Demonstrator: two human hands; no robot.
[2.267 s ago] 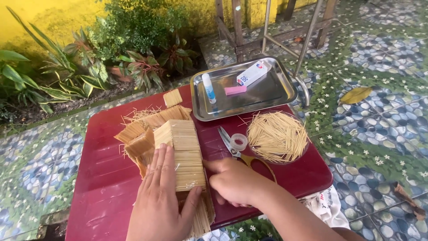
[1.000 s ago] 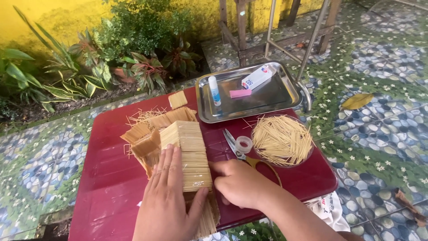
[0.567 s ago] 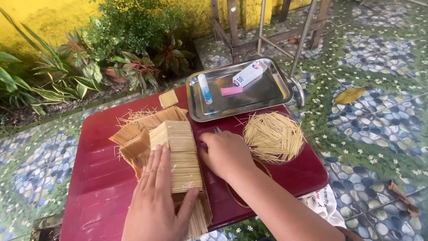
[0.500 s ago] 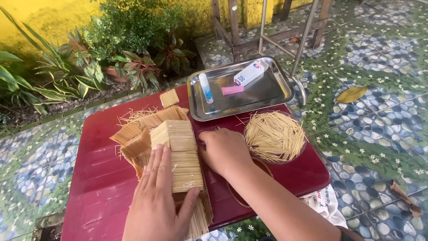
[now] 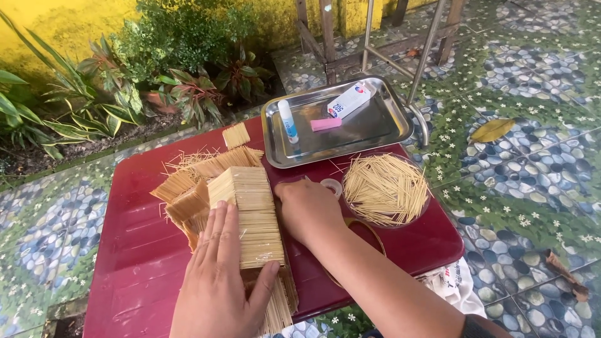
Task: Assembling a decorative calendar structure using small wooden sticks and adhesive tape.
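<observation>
Two hands — left (image 5: 216,281) flat on stick panel (image 5: 250,213), right (image 5: 310,209) curled, hiding scissors — grip unclear.

Camera: a single view, worn on the person's head.
Direction: it looked forward and steeply down, tilted slightly, over the dark red table (image 5: 125,250).
Nearness: close; the left hand (image 5: 216,281) and right hand (image 5: 310,209) filled the lower middle, the forearm running out at the bottom edge.
Centre: the block of bundled sticks (image 5: 250,213) sat near the middle of the frame.
Far field: the metal tray (image 5: 382,125), the plants (image 5: 175,56) and the yellow wall (image 5: 62,25) lay along the top.
Right side: patterned floor tiles (image 5: 532,188).
Shared ground: none, with only one view.
</observation>
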